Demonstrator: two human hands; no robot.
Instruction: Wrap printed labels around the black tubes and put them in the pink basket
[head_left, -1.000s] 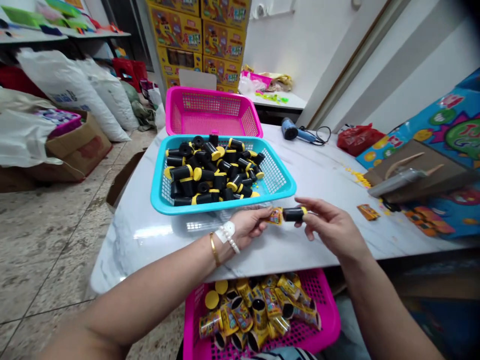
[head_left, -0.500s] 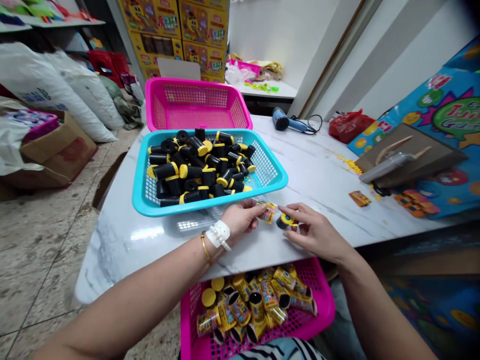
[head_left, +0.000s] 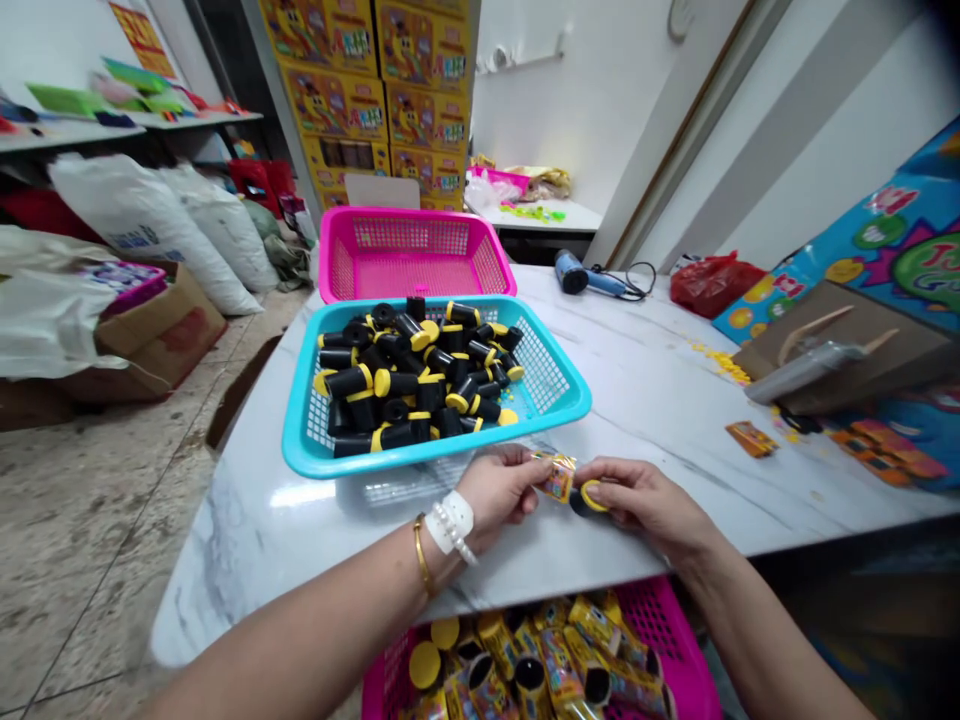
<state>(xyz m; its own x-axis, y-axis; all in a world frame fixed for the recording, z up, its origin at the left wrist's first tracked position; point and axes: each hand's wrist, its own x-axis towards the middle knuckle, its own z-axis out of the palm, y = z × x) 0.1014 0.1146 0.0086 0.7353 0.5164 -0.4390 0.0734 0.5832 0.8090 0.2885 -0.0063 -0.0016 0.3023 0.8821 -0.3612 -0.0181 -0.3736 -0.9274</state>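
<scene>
My left hand pinches a small yellow printed wrapper sleeve by its left end, just above the tabletop. Right beside it, my right hand has its fingers closed on a small black canister with a yellow lid. The wrapper's right edge and the canister meet or overlap; whether one is inside the other I cannot tell. Behind both hands, a turquoise basket holds many such black canisters with yellow lids. Below the table edge, a pink basket holds canisters in printed yellow wrappers.
A second pink basket stands at the back of the marble-patterned table. Farther right lie a blue heat gun with its cord, a red plastic bag, an orange wrapper and a cardboard box.
My view has tilted up, so everything sits lower in the picture. The right hand's fingers, looser around the canister before, now close on its lid. Wrapper and canister have come together.
</scene>
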